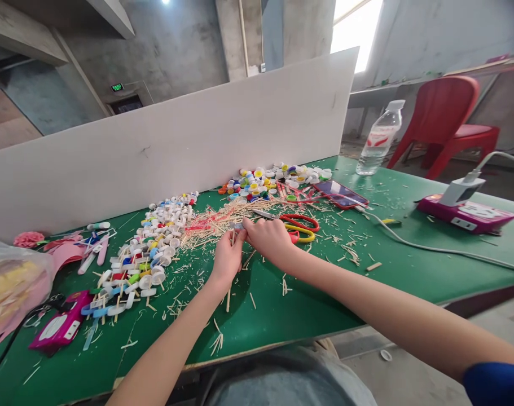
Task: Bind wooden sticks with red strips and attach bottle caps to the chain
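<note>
The left hand (227, 256) and right hand (267, 239) work above the middle of the green bench (324, 304), set back from its front edge. Their fingers (245, 224) stand narrow, closed on a thin wooden stick (232, 239). Plastic bottle caps (155, 248) run in a band left of the hands, up to the white partition board (167, 135) along the far edge. Wooden splinters (214, 223) lie heaped behind the hands. Red-and-yellow-handled scissors (299, 225) sit just right of them. Further right, open bench sprinkled with splinters extends to a pink power strip (466, 213). A red plastic chair (443, 124) stands beyond the bench.
</note>
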Demonstrator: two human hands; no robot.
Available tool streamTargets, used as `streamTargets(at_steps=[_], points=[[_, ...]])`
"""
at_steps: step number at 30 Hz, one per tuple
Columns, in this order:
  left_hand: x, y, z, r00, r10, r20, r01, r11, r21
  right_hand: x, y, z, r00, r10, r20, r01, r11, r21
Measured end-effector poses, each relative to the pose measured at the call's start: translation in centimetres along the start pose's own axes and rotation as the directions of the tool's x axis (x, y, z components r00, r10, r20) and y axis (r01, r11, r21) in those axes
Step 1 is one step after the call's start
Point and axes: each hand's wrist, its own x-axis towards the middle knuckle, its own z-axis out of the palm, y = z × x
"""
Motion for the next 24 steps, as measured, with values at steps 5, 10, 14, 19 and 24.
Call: streamTargets(at_steps=[5,10,14,19,24], points=[[-0.3,0.1,0.1,0.999,-0.034,-0.003,0.034,0.999,-0.019,0.3,1.8,-0.2,0.992,0.126,-0.025,-0.126,0.992,-0.005],[-0.9,0.8,0.3,0.993,-0.099,0.062,0.108,0.982,-0.157,0.6,3.2,-0.5,0.994,0.094,-0.05,-0.091,0.994,0.053],[-1.2,1.2,0.4,0.99,-0.097,0.1,0.118,0.967,-0.227,0.4,2.7,0.3,0.997,-0.063,-0.054,0.068,0.992,0.107],[-1.2,1.0,0.4,0.994,-0.079,0.077,0.091,0.981,-0.169,0.3,2.7,0.9,0.981,-0.195,0.014,0.191,0.972,0.139],[-1.0,0.7,0.4,0.998,-0.047,0.052,0.052,0.994,-0.095,0.2,2.4,0.3,0.985,-0.171,0.024,0.169,0.983,0.077]])
